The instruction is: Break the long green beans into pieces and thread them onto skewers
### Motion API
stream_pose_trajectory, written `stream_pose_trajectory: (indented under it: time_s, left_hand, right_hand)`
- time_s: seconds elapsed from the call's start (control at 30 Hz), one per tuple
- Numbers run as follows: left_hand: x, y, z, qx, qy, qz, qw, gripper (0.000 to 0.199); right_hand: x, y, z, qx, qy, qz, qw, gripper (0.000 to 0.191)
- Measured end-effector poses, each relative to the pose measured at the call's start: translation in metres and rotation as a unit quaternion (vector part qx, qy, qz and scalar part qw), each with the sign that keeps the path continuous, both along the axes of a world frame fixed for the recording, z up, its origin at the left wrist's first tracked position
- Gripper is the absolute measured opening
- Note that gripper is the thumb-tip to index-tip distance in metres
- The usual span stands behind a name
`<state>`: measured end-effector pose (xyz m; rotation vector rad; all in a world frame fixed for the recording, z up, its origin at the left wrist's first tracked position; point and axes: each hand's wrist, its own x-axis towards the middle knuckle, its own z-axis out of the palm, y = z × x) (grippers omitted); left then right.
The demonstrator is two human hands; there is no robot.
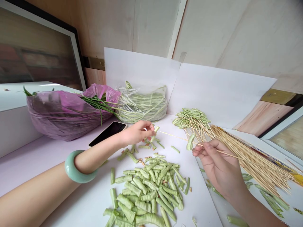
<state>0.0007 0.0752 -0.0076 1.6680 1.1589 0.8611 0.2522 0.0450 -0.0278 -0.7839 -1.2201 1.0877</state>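
Two bare hands at it, looks like | room: white paper sheets against a pale wooden wall | bench: white-topped bench, heap of cut pale-green beans | right hand: tight narrow pinch on a thin bamboo skewer, green bean chunk on it | left hand: curled by the skewer's tip, can't tell if holding

A smartphone lies face up (screen dark) beside a purple plastic bag.
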Motion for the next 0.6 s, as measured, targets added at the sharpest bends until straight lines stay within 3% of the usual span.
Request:
stream_pose_trajectory:
  time_s: [0.13, 0.23, 0.6]
  left_hand:
    - [0.0099, -0.0066, -0.0013, -0.045, -0.151, -0.007, 0.987, 0.026]
    - [0.0122, -0.0069, -0.0031, -0.066, -0.21, -0.023, 0.975, 0.028]
    - [0.0124, -0.0022, -0.0088, -0.07, -0.27, -0.034, 0.96, 0.03]
  right_hand:
    - [-0.0008, -0.0031, 0.0027, 0.018, -0.011, -0.009, 1.0, 0.017]
    - [-0.0012, -0.004, 0.0038, 0.028, -0.015, -0.012, 0.999, 0.017]
    - [-0.0016, -0.0044, 0.0041, 0.043, -0.017, 0.002, 0.999, 0.016]
